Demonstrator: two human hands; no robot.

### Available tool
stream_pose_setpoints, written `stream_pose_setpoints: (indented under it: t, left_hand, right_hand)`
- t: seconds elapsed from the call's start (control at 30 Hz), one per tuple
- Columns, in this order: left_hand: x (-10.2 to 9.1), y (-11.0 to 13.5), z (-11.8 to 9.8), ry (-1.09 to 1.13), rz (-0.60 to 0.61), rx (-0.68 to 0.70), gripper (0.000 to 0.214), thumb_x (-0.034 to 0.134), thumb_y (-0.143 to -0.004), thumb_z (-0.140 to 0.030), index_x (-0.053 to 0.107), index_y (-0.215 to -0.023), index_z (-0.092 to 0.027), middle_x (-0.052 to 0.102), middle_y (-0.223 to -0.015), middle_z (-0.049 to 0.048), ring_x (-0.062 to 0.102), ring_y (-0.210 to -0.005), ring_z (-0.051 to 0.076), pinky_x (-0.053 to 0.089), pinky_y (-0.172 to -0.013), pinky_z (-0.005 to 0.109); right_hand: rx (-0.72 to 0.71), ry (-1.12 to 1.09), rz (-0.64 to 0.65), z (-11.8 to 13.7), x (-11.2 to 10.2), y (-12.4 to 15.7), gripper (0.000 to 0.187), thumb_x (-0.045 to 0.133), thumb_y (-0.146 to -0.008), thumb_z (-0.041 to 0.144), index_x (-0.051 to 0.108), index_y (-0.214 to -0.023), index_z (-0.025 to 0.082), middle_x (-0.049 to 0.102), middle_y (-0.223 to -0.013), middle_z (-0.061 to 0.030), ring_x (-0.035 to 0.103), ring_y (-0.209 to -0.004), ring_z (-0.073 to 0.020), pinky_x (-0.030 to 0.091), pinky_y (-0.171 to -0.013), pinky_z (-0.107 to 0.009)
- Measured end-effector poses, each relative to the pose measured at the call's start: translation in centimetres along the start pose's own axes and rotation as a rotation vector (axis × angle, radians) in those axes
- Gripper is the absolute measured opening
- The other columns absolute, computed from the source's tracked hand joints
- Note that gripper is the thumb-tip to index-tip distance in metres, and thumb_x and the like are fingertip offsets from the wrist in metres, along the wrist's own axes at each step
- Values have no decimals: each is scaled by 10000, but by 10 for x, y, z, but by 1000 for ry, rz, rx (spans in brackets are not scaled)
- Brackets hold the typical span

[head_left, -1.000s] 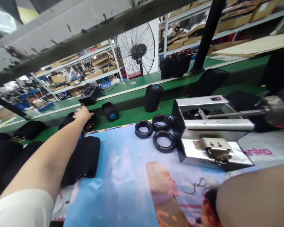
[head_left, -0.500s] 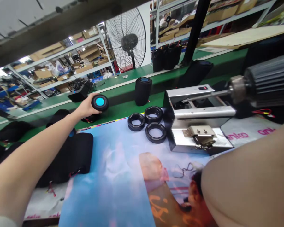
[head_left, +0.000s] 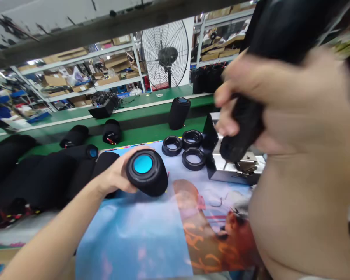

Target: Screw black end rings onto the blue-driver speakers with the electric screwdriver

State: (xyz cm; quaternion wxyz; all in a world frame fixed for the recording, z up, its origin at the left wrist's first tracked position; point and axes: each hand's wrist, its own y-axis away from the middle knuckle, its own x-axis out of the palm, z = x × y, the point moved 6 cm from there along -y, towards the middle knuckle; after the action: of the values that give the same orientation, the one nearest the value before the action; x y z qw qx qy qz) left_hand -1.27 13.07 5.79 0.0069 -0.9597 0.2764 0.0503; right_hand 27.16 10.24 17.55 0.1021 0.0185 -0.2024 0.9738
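Note:
My left hand (head_left: 119, 173) is closed round the side of a black cylindrical speaker (head_left: 153, 179), above the printed sheet (head_left: 128, 233). The speaker is tilted, with the bright blue disc on its end turned toward me. My right hand (head_left: 297, 97), smeared by motion, is wrapped round a black electric screwdriver (head_left: 246, 120) at the upper right. The tool's tip cannot be made out. Three black rings (head_left: 194, 165) lie on the sheet between the hands. Behind the screwdriver, a metal fixture (head_left: 221, 171) is partly hidden.
Several black speakers (head_left: 46, 175) crowd the left side. Another speaker (head_left: 179, 112) stands upright on the green bench (head_left: 140, 134). A black box of cables (head_left: 103, 109) sits farther back. Beyond are a large fan (head_left: 167, 56) and loaded shelves (head_left: 90, 89). A beam (head_left: 105, 23) crosses overhead.
My left hand has brought the speaker nearer and to the right, over the sheet. My right hand has come into view with the screwdriver, which now covers part of the metal fixture.

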Motion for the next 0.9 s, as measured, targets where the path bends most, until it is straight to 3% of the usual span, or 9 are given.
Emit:
stream_pose_setpoints:
  t: [0.07,0.17,0.3,0.43,0.53,0.6,0.7,0.8,0.9]
  left_hand:
    - [14,2,19,112,109,-17,928,1010,-433,-262,712,-1313,-262,761,-1326,124,694,-1285,457,546,-1116,591]
    - [25,1,34,152,219,-2,916,980,-459,-226,707,-1334,-262,751,-1343,123,672,-1320,464,522,-1143,622]
    - [23,4,34,115,244,80,951,944,-547,-223,650,-1451,-262,703,-1459,135,613,-1445,456,457,-1240,604]
    - [22,19,38,-28,147,181,1161,931,-616,-219,424,-1657,-301,524,-1670,177,487,-1586,436,390,-1312,592]
    - [36,40,46,-83,3,265,1273,897,-665,-179,225,-1726,-383,400,-1759,158,376,-1662,407,317,-1351,620]
    - [51,56,52,-83,-171,318,1149,811,-789,-169,194,-1711,-466,332,-1806,101,305,-1700,371,268,-1371,638]
    - [80,75,62,-73,-403,339,893,635,-974,-208,195,-1690,-510,261,-1838,51,228,-1730,348,228,-1389,660]
    - [99,76,68,-92,-470,260,1052,786,-905,-301,125,-1702,-485,212,-1847,78,232,-1720,410,264,-1381,678]
    - [92,67,64,-54,-465,158,1320,975,-721,-398,86,-1694,-468,388,-1744,123,453,-1613,441,434,-1304,651]
  right_hand:
    - [112,207,83,-21,14,8,320,861,-786,305,573,-854,185,605,-601,38,552,-370,-129,399,-328,-240]
    - [406,529,197,-73,24,30,339,857,-785,295,561,-927,210,614,-545,42,599,-399,-175,417,-367,-240]
    - [517,707,241,-121,29,56,317,794,-783,201,512,-926,220,589,-517,37,596,-412,-208,394,-443,-281]
    - [524,729,251,-133,36,61,298,758,-794,237,489,-924,221,587,-541,35,598,-453,-201,403,-537,-298]
    - [518,667,230,-127,40,59,317,751,-814,351,505,-969,223,616,-582,29,618,-478,-212,433,-548,-309]
    - [503,616,202,-123,42,59,348,753,-801,415,538,-995,222,675,-674,9,649,-537,-215,474,-585,-324]
    - [460,561,135,-122,46,67,406,774,-739,472,632,-1015,211,762,-925,-42,727,-822,-242,545,-787,-365]
    - [457,484,99,-127,49,82,427,746,-712,518,673,-972,188,770,-1000,-77,723,-936,-247,566,-856,-371]
    - [508,387,117,-131,45,93,441,749,-699,535,665,-947,180,750,-846,-73,699,-708,-215,570,-652,-334]
